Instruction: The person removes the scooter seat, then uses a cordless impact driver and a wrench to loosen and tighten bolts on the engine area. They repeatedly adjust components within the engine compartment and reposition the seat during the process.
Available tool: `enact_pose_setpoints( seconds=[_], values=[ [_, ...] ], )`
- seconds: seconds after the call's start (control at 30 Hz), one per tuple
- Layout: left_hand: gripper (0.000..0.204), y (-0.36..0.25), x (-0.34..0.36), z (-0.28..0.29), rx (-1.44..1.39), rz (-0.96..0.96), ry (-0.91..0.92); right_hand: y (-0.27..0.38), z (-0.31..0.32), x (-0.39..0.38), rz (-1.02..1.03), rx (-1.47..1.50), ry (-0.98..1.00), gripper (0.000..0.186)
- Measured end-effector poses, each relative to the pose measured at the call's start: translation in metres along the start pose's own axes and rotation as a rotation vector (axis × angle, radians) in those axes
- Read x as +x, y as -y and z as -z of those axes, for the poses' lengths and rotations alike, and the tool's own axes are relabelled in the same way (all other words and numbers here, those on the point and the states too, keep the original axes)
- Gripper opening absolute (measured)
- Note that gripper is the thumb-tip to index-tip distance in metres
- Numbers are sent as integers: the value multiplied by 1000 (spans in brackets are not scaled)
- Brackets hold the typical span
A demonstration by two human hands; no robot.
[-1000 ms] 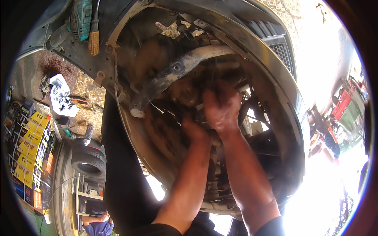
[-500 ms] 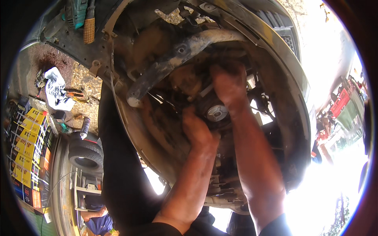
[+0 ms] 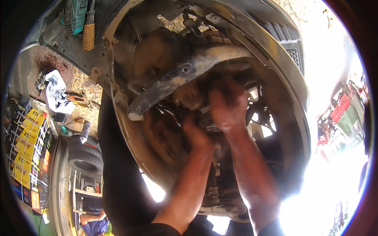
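Observation:
Both my arms reach up into the dusty opening of a vehicle body. My right hand [image 3: 228, 106] is closed like a fist, deep among the dark mechanical parts; what it grips, if anything, is hidden. Lower and to its left, my left hand [image 3: 195, 135] reaches in beside the machinery, its fingers lost in shadow. A rounded, dirt-brown part [image 3: 189, 96] sits just above the left hand. Between the hands a small bit of a silvery metal part [image 3: 210, 128] shows. A thick curved metal bar [image 3: 185, 70], black and mud-stained, crosses above both hands.
The curved body panel edge [image 3: 118, 118] rings the opening. A teal tool [image 3: 76, 15] and a screwdriver with a yellow-brown handle [image 3: 89, 37] lie at the upper left. Further left are a white cloth [image 3: 58, 94], a spray can [image 3: 85, 131], a tire [image 3: 84, 157], stacked yellow boxes [image 3: 27, 145] and another person [image 3: 96, 224].
The vehicle parts sit a little lower in the picture. My right hand and wrist now cover most of the round silver part that showed between the arms. My left hand is slightly nearer the brown part.

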State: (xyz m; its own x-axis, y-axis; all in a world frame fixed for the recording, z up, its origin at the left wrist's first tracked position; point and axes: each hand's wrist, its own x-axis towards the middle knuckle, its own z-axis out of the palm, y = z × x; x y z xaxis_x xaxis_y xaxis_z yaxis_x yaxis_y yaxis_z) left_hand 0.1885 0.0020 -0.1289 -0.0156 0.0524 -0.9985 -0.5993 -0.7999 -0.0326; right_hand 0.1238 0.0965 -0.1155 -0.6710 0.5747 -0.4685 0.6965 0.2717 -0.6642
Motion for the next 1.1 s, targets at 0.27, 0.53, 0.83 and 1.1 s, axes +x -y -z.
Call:
enact_pose_setpoints(
  seconds=[0.27, 0.53, 0.83, 1.1],
  values=[
    [36, -1, 8, 11, 55, -25, 1, -1, 18, -5, 145, -102, 55, 16],
    [36, -5, 4, 5, 121, -26, -29, -11, 24, -26, 41, -144, 26, 27],
    [35, -25, -25, -12, 556, -173, -27, -10, 14, -19, -90, -125, 54, 27],
    [29, 11, -5, -5, 750, -494, -227, -6, 11, -17, -138, -104, -11, 29]
  ],
)
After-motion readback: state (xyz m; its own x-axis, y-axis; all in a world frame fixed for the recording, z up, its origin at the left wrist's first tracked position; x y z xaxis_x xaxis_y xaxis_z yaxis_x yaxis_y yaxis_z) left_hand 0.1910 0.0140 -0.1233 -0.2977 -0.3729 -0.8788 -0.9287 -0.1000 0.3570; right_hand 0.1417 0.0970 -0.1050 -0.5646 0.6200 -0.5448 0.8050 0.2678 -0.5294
